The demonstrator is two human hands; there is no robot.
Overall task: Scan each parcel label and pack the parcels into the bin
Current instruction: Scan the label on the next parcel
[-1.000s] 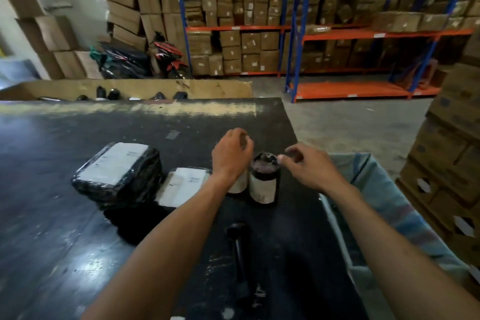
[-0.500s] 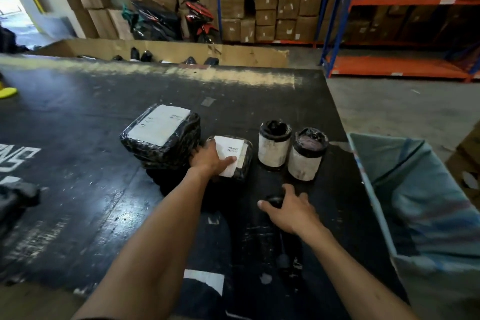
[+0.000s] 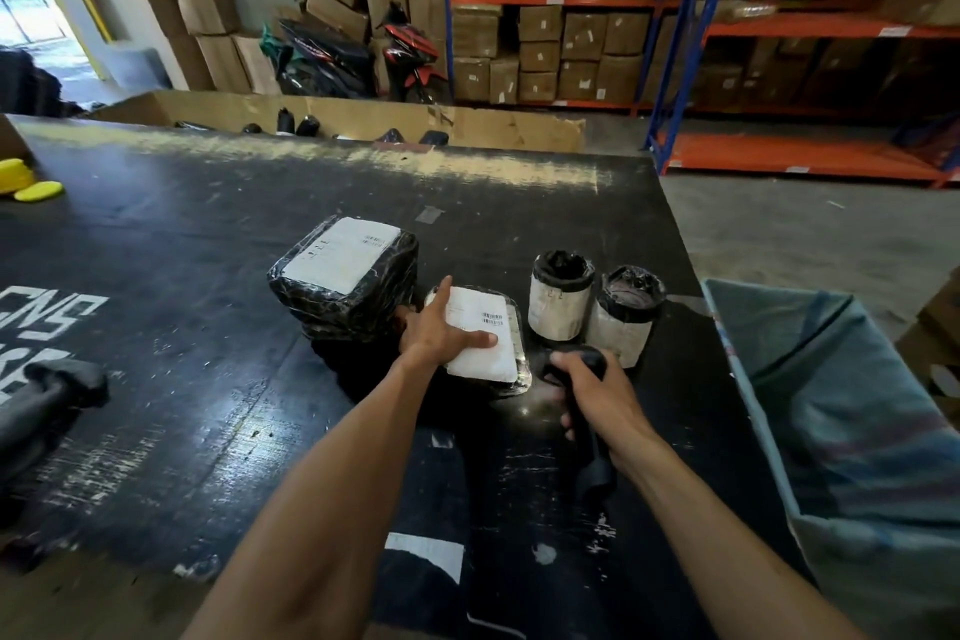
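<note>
I judge scanning barely begun: my left hand (image 3: pixel 441 335), fingers spread, presses the flat parcel (image 3: pixel 488 343); my right hand (image 3: pixel 597 398), fingers wrapped round the scanner (image 3: pixel 584 379), sits just right of it, and three other parcels near it remain outside the bin (image 3: pixel 852 411).

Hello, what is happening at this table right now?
A person is scanning parcels. The left hand rests on the label of a flat parcel on the black table, and the right hand grips a black scanner beside it. A bigger parcel and two round parcels wait nearby; the bin stands at the right.
</note>
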